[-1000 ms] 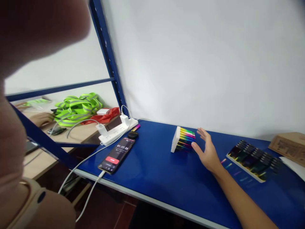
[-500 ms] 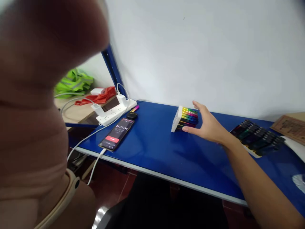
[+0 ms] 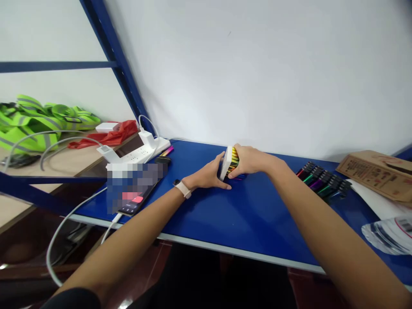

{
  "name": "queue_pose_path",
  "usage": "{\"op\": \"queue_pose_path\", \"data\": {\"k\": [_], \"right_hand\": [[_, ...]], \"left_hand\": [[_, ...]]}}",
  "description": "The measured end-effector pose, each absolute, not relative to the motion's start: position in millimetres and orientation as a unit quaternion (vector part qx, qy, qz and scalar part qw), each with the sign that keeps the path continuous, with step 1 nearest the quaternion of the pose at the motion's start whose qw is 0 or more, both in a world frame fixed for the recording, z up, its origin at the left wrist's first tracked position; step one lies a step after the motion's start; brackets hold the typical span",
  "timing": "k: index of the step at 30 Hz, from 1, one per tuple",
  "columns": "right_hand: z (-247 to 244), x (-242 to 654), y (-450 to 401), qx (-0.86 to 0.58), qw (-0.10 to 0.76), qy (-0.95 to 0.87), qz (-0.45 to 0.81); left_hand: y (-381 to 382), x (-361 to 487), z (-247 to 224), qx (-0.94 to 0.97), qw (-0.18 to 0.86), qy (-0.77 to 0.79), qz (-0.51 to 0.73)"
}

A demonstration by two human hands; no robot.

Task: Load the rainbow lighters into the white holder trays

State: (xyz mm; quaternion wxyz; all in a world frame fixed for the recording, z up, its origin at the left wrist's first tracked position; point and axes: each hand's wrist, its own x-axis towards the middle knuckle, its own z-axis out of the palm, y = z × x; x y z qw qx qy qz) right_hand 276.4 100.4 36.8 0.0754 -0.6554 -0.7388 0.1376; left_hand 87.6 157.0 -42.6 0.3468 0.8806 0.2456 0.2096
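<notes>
A bundle of shiny, many-coloured pens (image 3: 234, 159) lies sideways on the blue table (image 3: 225, 214), its pens set in a white holder (image 3: 226, 163). My right hand (image 3: 247, 160) grips the pens from the right, thumb below and fingers above. On the holder's left side is my left hand (image 3: 210, 172), thumb and fingers spread around its flat face; whether it presses on the holder is hard to see. Another row of dark, coloured pens (image 3: 323, 180) lies to the right, out of reach of both hands.
At the left are a phone (image 3: 137, 199) with its cable, a white power strip (image 3: 138, 154) and a pink pen (image 3: 167, 151). Green reflective straps (image 3: 41, 122) lie on a wooden shelf. A cardboard box (image 3: 380, 174) and clear plastic roll (image 3: 389, 234) sit at the right.
My left arm has moved from close before the camera down to the white holder. My right hand has closed around the pens. The view has shifted, showing more on the left.
</notes>
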Motion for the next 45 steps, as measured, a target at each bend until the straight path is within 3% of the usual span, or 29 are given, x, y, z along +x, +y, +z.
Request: {"op": "queue_pose_path", "data": {"k": [12, 21, 30, 40, 45], "right_hand": [[33.5, 279.3, 99.5, -0.643, 0.097, -0.748, 0.134], [30.5, 295.9, 83.8, -0.631, 0.147, -0.741, 0.177], [6.5, 316.1, 72.8, -0.602, 0.284, -0.710, 0.230], [-61.2, 322.7, 63.0, -0.548, 0.497, -0.622, 0.257], [-81.9, 325.3, 56.8, -0.522, 0.534, -0.590, 0.308]], "left_hand": [[170.3, 103.2, -54.6, 0.873, 0.358, 0.245, 0.222], [165.9, 106.2, -29.6, 0.902, 0.319, 0.228, 0.181], [165.0, 118.1, 2.2, 0.948, 0.220, 0.211, 0.089], [144.7, 151.3, 53.6, 0.953, 0.084, 0.262, -0.127], [129.6, 171.0, 62.5, 0.941, 0.042, 0.290, -0.168]]}}
